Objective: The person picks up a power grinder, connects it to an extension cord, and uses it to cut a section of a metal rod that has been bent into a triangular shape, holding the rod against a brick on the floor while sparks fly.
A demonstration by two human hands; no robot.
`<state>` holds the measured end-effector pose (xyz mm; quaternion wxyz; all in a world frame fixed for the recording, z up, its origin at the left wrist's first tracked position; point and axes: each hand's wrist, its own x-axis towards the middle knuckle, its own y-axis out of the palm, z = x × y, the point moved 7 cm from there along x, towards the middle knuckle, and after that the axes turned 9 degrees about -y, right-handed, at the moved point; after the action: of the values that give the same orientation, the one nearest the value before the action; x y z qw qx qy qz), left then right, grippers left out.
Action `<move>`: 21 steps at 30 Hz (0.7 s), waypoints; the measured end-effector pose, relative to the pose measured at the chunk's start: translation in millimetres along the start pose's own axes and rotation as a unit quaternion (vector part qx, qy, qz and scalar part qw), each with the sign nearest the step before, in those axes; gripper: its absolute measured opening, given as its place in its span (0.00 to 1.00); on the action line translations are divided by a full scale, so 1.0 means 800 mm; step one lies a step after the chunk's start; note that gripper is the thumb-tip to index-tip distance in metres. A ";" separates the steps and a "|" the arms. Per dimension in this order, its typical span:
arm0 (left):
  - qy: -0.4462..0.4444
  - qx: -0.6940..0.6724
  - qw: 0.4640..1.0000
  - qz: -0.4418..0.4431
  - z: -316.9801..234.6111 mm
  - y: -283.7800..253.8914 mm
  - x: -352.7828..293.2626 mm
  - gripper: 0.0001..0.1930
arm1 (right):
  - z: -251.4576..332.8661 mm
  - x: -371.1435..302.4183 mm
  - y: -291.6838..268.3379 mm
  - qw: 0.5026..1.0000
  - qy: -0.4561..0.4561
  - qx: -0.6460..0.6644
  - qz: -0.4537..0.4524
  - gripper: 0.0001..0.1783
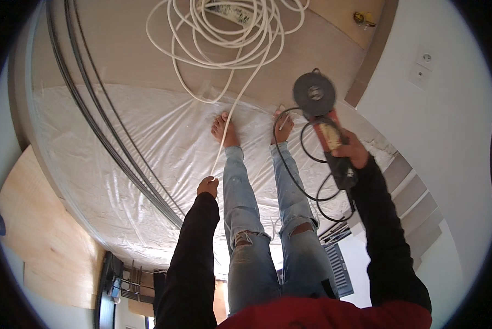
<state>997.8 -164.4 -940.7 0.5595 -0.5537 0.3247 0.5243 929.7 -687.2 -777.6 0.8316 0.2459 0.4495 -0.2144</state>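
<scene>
In my right hand (355, 149) is an angle grinder (327, 134) with a red and black body, raised to the right of my legs. A dark round disc (314, 93) is at its far end. The grinder's black cord (291, 171) hangs in loops below it, in front of my right leg. Low on the left, my left hand (208, 186) is closed around a white cable (228, 122). This cable runs up from my fingers to a large loose coil (188, 50) on the floor ahead of my bare feet.
Wrinkled plastic sheeting (131, 164) covers the floor under my feet. Long dark rods (101, 129) lie along the left. A wooden board (54, 230) is at the far left. A wall with a socket (423, 66) stands on the right, and a small yellow object (365, 20) lies far right.
</scene>
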 end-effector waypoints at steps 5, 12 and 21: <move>0.033 -0.040 0.997 -0.061 0.002 0.043 0.034 0.28 | 0.063 -0.054 -0.018 0.993 0.076 -0.078 -0.045 0.42; 0.077 -0.066 0.991 -0.088 -0.070 0.065 0.087 0.36 | 0.020 -0.106 -0.094 0.978 0.145 -0.142 -0.055 0.46; 0.132 -0.057 0.978 -0.149 -0.098 0.081 0.093 0.22 | -0.073 -0.098 -0.187 0.959 0.211 -0.188 -0.026 0.42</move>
<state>971.3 -233.1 -1042.4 0.5513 -0.6913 0.2789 0.3746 766.4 -758.9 -771.1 0.7432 0.1126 0.6533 -0.0908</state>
